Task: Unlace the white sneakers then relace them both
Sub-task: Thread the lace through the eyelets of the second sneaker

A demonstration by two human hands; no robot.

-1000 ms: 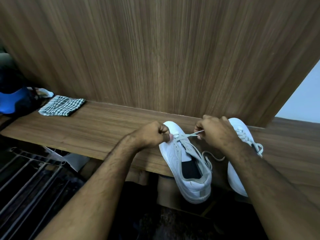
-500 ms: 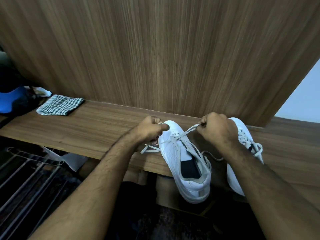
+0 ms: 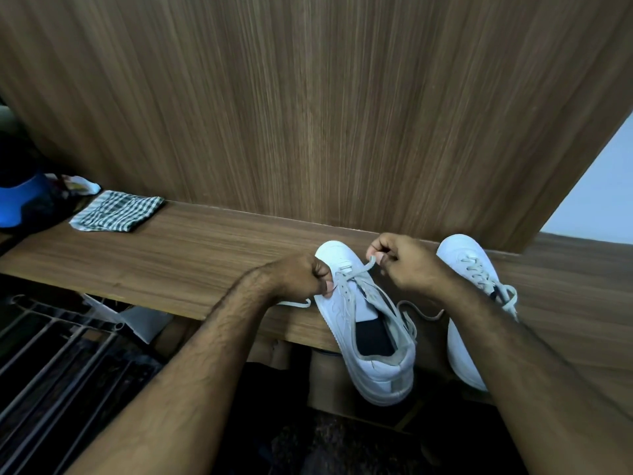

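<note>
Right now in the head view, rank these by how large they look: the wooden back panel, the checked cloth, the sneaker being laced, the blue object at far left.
1. wooden back panel
2. sneaker being laced
3. checked cloth
4. blue object, cut off by the frame edge, so its rank is unsure.

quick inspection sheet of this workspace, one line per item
surface: wooden shelf, bare at centre
job's things: left sneaker partly laced, heel overhanging the edge; right sneaker laced
clutter: checked cloth at far left; blue object beside it
hands: left hand and right hand each pinch the lace near the toe
cables: nothing seen
surroundings: wood panel behind; metal rack below left
</note>
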